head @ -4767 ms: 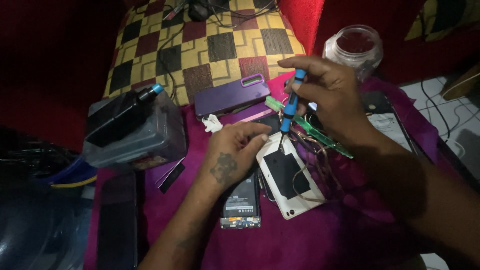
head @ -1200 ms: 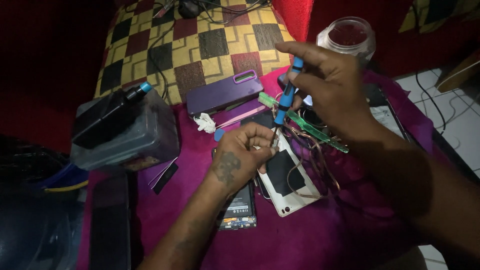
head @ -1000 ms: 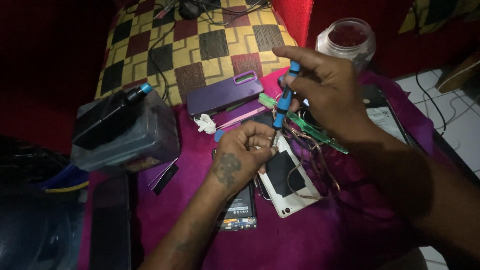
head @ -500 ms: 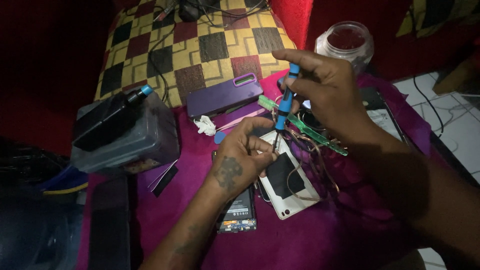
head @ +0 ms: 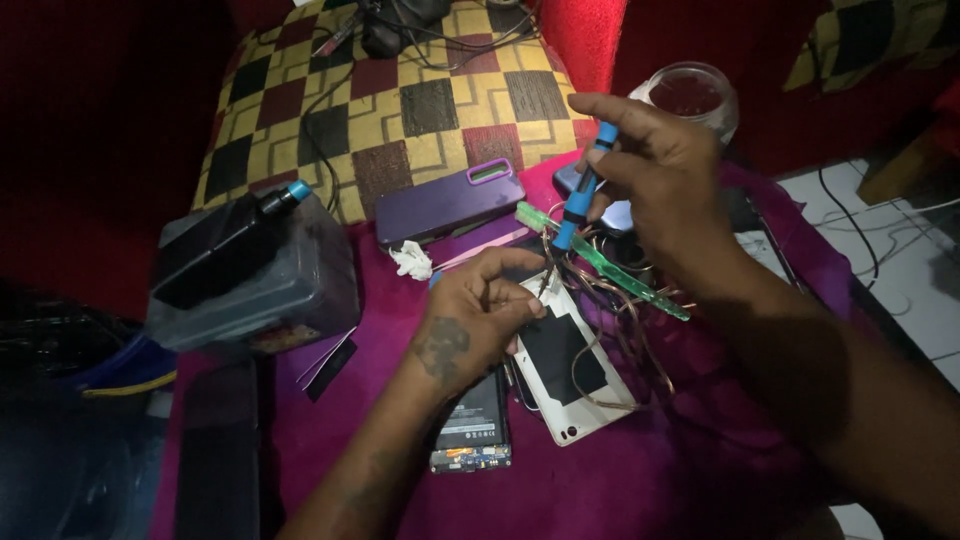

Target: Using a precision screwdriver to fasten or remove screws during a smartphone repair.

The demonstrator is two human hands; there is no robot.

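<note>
My right hand (head: 668, 170) grips a blue screwdriver (head: 581, 200), held upright with its tip down at the top corner of a white phone back cover (head: 565, 362). My left hand (head: 478, 318) rests on that cover's upper left, fingers pinched close to the tip; what they pinch is too small to tell. An opened phone with its battery showing (head: 472, 428) lies under the left wrist. A green strip board (head: 618, 272) and thin copper wires (head: 612, 320) lie under the right hand. All rests on a magenta cloth (head: 700, 460).
A purple phone case (head: 450, 202) and a pink tool (head: 482, 250) lie behind the hands. A clear plastic box holding a black bottle with a blue cap (head: 255, 265) stands at left. A glass jar (head: 690, 95) stands behind my right hand. Cables lie on a checkered cushion (head: 400, 90).
The screwdriver tip has stayed at the cover's top corner while my right hand shifts slightly on the handle. My left hand keeps its place.
</note>
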